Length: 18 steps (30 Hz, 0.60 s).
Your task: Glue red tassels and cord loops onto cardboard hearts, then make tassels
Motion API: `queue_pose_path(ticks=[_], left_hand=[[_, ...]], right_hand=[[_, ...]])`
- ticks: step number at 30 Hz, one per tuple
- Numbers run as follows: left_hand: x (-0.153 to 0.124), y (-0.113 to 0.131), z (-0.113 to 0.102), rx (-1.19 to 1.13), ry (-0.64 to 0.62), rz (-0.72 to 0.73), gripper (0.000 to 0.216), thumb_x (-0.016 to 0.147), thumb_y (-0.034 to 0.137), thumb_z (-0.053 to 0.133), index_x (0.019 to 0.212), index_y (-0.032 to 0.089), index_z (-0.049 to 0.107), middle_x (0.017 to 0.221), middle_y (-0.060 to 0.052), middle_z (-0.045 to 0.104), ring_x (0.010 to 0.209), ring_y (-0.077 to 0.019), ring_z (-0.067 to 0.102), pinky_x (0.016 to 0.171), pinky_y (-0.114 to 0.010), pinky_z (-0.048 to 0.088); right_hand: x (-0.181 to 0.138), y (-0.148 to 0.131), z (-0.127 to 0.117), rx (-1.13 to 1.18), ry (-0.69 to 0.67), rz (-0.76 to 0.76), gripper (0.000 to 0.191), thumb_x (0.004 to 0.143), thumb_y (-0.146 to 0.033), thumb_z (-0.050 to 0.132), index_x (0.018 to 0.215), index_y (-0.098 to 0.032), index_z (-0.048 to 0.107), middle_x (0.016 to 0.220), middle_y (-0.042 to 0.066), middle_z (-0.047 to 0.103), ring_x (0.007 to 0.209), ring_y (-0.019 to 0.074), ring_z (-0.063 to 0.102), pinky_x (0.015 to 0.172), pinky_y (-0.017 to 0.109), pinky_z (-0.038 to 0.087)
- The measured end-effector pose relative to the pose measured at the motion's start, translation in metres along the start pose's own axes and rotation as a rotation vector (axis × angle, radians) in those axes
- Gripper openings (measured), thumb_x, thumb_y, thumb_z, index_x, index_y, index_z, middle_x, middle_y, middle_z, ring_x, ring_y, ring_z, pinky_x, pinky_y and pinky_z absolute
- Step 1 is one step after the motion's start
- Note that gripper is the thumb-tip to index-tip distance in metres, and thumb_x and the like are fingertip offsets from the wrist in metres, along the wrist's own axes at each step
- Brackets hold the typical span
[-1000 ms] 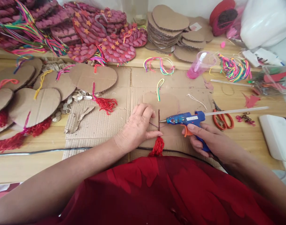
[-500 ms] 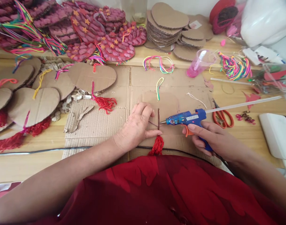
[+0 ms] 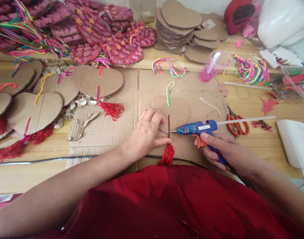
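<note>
A heart-shaped cardboard piece [image 3: 181, 111] lies in front of me on a larger cardboard sheet [image 3: 122, 132]. Down its middle runs the dark cord of a red tassel [image 3: 168, 153]. My left hand [image 3: 147, 131] rests on the cardboard with curled fingers, its thumb pressing the cord just above the tassel's head. A thin dark strand runs from under these fingers to the cord. Wrapped round the handle of a blue glue gun [image 3: 195, 128], my right hand [image 3: 224, 151] has fingers at its orange trigger. The nozzle touches or nearly touches the cord. A clear glue stick [image 3: 249, 120] protrudes behind.
A looped cord [image 3: 169, 94] lies beyond the heart. Orange-handled scissors [image 3: 238, 125] and a white box [image 3: 292, 144] are at right. Tasselled cardboard hearts [image 3: 36, 109] lie left. Stacked cardboard [image 3: 180, 16] and a pink cup [image 3: 210, 68] stand behind. A black cable [image 3: 92, 156] crosses in front.
The glue gun has tilted slightly, and the rear end of its glue stick now sits lower and farther left. My left hand and the tassel have stayed put.
</note>
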<state>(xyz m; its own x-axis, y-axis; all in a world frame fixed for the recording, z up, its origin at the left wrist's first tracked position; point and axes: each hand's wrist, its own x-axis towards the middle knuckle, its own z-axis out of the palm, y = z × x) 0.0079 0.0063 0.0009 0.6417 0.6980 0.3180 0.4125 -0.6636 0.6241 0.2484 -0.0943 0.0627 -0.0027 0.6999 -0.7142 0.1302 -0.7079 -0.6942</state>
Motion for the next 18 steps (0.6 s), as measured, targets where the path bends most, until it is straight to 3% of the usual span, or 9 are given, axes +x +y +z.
queue_pose_path(ticks=[8,18], left_hand=[[-0.001,-0.001,0.0,0.017,0.006,0.003,0.059,0.07,0.039,0.088,0.104,0.021,0.044,0.113,-0.008,0.053,0.115,-0.0287,0.054,0.096,-0.045,0.05],[0.0,-0.001,0.0,0.008,-0.001,-0.007,0.059,0.069,0.037,0.089,0.104,0.021,0.044,0.114,-0.008,0.053,0.113,-0.0279,0.053,0.096,-0.045,0.049]], right_hand=[[0.002,-0.011,0.008,-0.028,0.11,-0.093,0.04,0.089,-0.059,0.06,0.08,-0.021,0.053,0.05,-0.008,0.046,0.032,0.0066,0.037,0.035,0.021,0.022],[-0.003,-0.001,0.004,-0.069,0.075,0.0,0.046,0.087,-0.066,0.059,0.077,-0.022,0.051,0.049,-0.008,0.045,0.032,0.007,0.036,0.033,0.021,0.023]])
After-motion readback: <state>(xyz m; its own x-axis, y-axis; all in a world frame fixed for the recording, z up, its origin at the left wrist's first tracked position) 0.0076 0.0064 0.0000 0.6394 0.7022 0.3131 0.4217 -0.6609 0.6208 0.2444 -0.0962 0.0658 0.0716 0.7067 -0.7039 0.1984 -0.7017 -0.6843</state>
